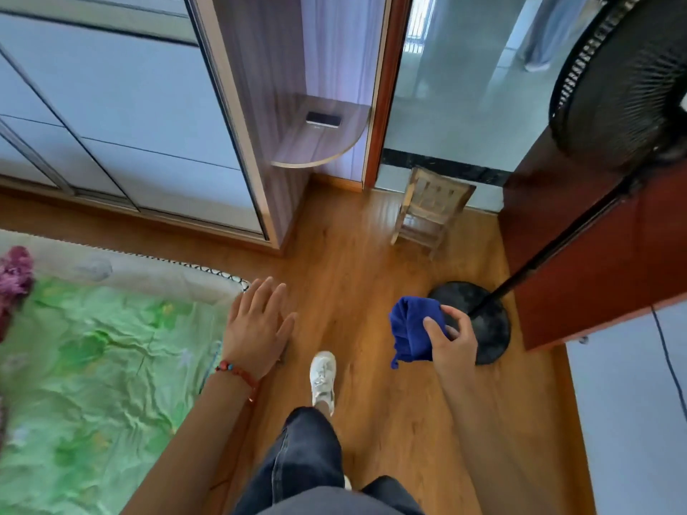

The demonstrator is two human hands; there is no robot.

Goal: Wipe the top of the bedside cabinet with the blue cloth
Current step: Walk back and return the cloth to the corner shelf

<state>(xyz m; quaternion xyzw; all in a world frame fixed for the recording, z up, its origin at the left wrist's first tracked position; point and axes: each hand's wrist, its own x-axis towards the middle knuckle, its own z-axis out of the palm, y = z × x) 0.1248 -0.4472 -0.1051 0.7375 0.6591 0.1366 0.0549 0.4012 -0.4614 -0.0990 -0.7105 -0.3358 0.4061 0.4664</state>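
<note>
My right hand [451, 338] grips a bunched blue cloth [410, 328] and holds it above the wooden floor, just left of a fan's round base. My left hand [258, 325] is flat and spread, fingers apart, holding nothing, hovering by the corner of the bed. No bedside cabinet shows in this view. One leg in dark jeans and a white shoe [322, 377] steps forward between my hands.
A bed with a green floral sheet [93, 366] fills the lower left. A wardrobe with sliding doors [111, 105] and a rounded side shelf [323, 139] stands ahead. A small wooden chair [427, 210], a standing fan [613, 79] with its black base [487, 328] and a reddish door [594, 254] are to the right.
</note>
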